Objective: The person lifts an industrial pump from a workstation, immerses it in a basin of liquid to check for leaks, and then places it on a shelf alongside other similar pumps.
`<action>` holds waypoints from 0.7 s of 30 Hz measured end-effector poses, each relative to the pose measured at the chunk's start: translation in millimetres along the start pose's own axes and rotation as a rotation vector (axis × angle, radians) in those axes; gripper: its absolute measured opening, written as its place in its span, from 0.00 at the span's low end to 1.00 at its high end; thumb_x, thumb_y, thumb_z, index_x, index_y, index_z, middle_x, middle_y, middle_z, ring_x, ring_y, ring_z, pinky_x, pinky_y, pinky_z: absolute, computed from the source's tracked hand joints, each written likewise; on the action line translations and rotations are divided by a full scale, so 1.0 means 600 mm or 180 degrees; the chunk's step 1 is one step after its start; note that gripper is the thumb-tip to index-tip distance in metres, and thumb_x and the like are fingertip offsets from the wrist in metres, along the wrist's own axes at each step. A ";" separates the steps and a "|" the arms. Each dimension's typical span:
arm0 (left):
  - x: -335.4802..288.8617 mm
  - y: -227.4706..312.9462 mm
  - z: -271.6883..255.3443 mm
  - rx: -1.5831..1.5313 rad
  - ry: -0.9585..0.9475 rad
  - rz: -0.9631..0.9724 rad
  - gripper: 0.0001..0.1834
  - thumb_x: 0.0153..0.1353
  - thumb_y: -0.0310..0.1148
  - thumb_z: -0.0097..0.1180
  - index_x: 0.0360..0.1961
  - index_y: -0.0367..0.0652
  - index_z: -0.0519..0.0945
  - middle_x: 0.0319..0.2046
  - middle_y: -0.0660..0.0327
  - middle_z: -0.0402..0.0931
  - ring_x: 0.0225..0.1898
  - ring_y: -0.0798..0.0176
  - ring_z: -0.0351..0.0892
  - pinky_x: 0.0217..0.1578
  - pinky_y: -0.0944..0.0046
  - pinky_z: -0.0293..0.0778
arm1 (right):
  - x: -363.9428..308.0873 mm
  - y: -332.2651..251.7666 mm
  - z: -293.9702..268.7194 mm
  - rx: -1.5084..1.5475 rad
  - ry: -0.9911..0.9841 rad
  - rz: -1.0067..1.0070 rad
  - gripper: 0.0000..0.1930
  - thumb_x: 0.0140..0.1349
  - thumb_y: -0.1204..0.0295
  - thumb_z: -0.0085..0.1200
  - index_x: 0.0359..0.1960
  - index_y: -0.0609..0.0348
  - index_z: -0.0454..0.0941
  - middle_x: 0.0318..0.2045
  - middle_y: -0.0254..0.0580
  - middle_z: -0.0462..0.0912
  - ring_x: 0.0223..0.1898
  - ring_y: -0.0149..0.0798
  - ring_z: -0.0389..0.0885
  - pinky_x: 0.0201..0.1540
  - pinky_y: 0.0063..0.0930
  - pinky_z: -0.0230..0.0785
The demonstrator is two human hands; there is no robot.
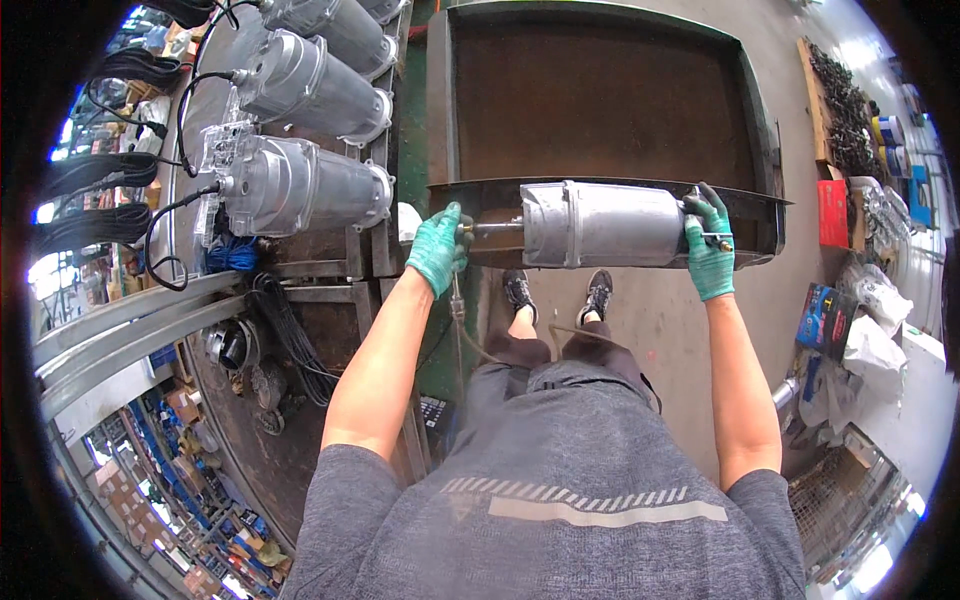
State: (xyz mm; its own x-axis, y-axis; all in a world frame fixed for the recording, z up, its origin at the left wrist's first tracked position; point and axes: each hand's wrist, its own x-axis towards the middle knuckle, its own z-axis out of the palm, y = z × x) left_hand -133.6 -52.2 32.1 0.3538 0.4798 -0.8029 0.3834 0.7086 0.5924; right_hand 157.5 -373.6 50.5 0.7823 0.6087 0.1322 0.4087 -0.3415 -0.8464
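A silver metal cylinder (625,225), like a motor or pump housing, lies sideways in front of me over the near rim of a large dark metal bin (600,100). A thin shaft (497,228) sticks out of its left end. Wearing a green glove, my left hand (437,248) is closed around the outer end of that shaft. At the cylinder's right end my right hand (710,245), also gloved, is closed, gripping the end; a small brass-tipped fitting (723,242) shows by its fingers. Below my left hand hangs a hose with a metal connector (457,300).
Several similar silver housings (310,185) with black cables stand on a bench at the left. Coiled black cable (290,335) hangs below them. Boxes (826,318) and plastic bags (875,345) line the right side. My feet (598,295) are on the floor below the bin's rim.
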 end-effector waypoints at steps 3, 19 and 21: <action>-0.004 0.004 -0.001 0.0061 -0.0103 0.0028 0.17 0.74 0.52 0.52 0.38 0.51 0.79 0.20 0.72 0.72 0.15 0.73 0.63 0.16 0.68 0.57 | 0.001 0.009 -0.001 -0.0054 -0.0122 0.0035 0.16 0.66 0.76 0.50 0.55 0.58 0.81 0.68 0.47 0.69 0.66 0.45 0.73 0.70 0.36 0.63; -0.006 0.007 0.011 0.0406 -0.0149 0.0079 0.17 0.76 0.49 0.49 0.39 0.48 0.78 0.17 0.72 0.67 0.15 0.73 0.60 0.16 0.68 0.56 | 0.003 0.013 0.006 -0.0162 0.0018 0.0024 0.17 0.65 0.78 0.48 0.52 0.57 0.83 0.65 0.45 0.71 0.61 0.43 0.75 0.68 0.34 0.66; -0.008 0.008 0.016 0.0405 -0.0043 0.0038 0.17 0.76 0.49 0.49 0.39 0.47 0.78 0.17 0.72 0.66 0.15 0.73 0.60 0.16 0.68 0.56 | 0.002 0.006 0.005 -0.0158 0.0019 0.0080 0.17 0.65 0.79 0.48 0.52 0.57 0.83 0.65 0.45 0.71 0.61 0.42 0.76 0.67 0.33 0.67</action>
State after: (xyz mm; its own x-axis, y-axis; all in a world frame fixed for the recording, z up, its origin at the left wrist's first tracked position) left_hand -125.2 -55.9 39.3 0.3701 0.4802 -0.7952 0.4840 0.6310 0.6063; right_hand 158.6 -371.7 45.9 0.7954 0.5952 0.1144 0.4116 -0.3919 -0.8228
